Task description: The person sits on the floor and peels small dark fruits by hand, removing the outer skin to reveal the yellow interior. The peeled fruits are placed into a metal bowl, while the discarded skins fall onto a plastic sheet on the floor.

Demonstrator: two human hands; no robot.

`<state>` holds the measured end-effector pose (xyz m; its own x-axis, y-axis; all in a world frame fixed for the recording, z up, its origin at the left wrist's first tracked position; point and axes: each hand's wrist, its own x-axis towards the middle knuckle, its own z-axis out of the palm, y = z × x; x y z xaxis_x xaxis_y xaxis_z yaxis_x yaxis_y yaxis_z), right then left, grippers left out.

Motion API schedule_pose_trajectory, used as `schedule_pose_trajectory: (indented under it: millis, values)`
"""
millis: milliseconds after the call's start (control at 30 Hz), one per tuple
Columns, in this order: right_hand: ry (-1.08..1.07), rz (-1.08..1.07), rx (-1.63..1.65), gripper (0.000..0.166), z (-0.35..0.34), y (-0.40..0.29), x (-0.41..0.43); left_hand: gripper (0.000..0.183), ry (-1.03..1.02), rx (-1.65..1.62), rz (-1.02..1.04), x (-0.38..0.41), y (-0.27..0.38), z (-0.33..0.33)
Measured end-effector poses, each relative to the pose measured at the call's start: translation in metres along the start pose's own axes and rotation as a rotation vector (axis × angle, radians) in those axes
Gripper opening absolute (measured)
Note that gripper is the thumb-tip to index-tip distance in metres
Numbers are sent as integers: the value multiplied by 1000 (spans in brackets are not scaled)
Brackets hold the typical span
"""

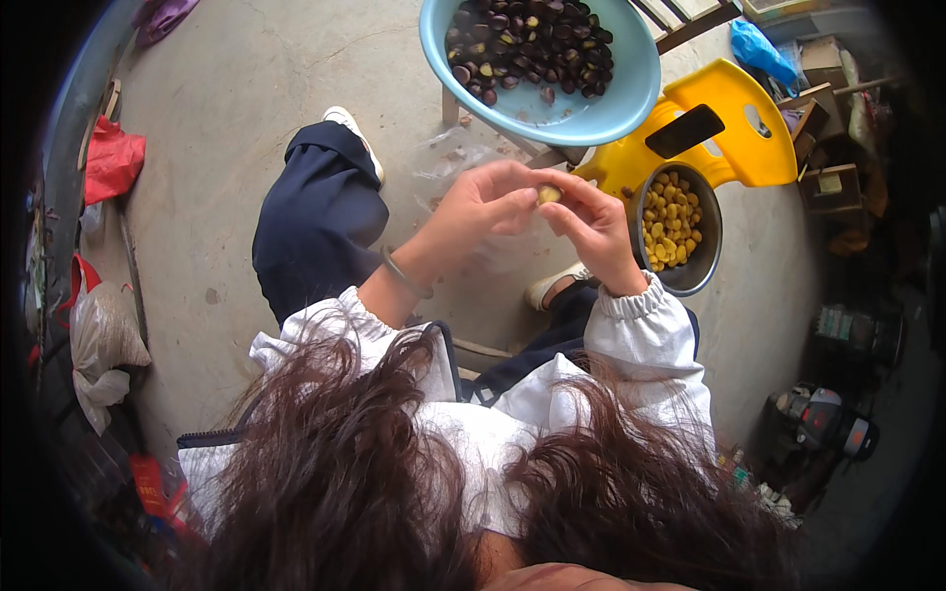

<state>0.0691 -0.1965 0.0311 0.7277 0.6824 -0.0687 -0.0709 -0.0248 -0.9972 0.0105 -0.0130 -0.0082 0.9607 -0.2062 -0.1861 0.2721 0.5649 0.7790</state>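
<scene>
A partly peeled chestnut [548, 194], its yellowish flesh showing, is pinched between the fingertips of my left hand [477, 203] and my right hand [591, 214]. My left thumb tip presses against its near side; a bangle circles that wrist. Beyond my hands stands a light blue plastic basin [628, 111] with many dark brown chestnuts [528, 41], some showing yellow flesh. Close to the right hand, a dark metal pot [713, 255] holds many peeled yellow chestnuts [669, 221].
A yellow plastic chair [754, 155] carries a black phone [685, 131]. Clear plastic film [454, 159] with shell scraps lies below the basin. Along the left wall sit a red bag [112, 161] and a filled translucent sack [111, 332]. Wooden boxes [831, 192] crowd the right side.
</scene>
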Motion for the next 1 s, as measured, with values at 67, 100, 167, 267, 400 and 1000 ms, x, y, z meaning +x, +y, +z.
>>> schedule_pose_trajectory:
  millis: [67, 100, 167, 267, 400, 1000]
  values:
    - [16, -24, -120, 35, 3, 0, 0, 29, 6, 24, -14, 0, 1, 0]
    - [5, -76, -230, 36, 4, 0, 0, 29, 10, 35, -23, -1, 1, 1]
    - [-17, -183, -448, 37, 5, -1, 0, 25, -2, 56, -75, -2, 3, 0]
    - [-14, -221, -486, 37, 9, -3, -1, 16, -10, 12, -177, 1, -1, -8]
    - [4, -125, -441, 35, 12, 5, -6, 8, 43, 27, -197, 1, -4, -6]
    - [43, -70, -230, 37, 8, -4, -2, 26, 48, 102, -25, 0, 2, -1]
